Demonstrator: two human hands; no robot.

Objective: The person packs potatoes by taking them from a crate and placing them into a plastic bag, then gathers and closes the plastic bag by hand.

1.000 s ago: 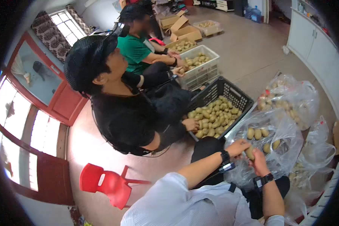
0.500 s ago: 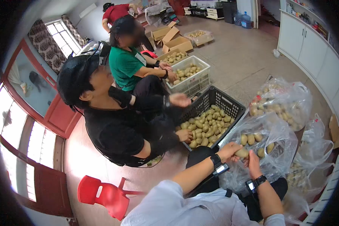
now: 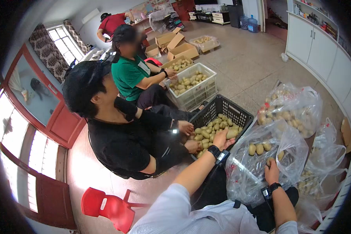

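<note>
My left hand [image 3: 221, 141] reaches over the near right side of the black crate [image 3: 238, 107], closed around a kiwifruit [image 3: 232, 133]. Many more kiwifruit [image 3: 206, 134] lie loose inside that crate. Over the open clear plastic bag [image 3: 241, 171] in front of me, my right hand [image 3: 272, 171] has its fingers bent onto a kiwifruit [image 3: 270, 160], mostly covered by the hand. Beside it in the bag a short row of kiwifruit [image 3: 259, 148] shows. Both wrists carry dark bands with small devices.
A co-worker in black [image 3: 117, 132] sits at my left, both hands at the crate. Another in green [image 3: 126, 74] works at a white crate [image 3: 199, 91]. A full plastic bag [image 3: 290, 109] stands ahead, a red chair [image 3: 109, 206] at lower left, and cardboard boxes [image 3: 183, 50] farther back.
My hands have come apart. The left has carried its kiwifruit left and up to the crate; the right has gone down to the bag's fruit. The near co-worker's raised hand has dropped toward the crate.
</note>
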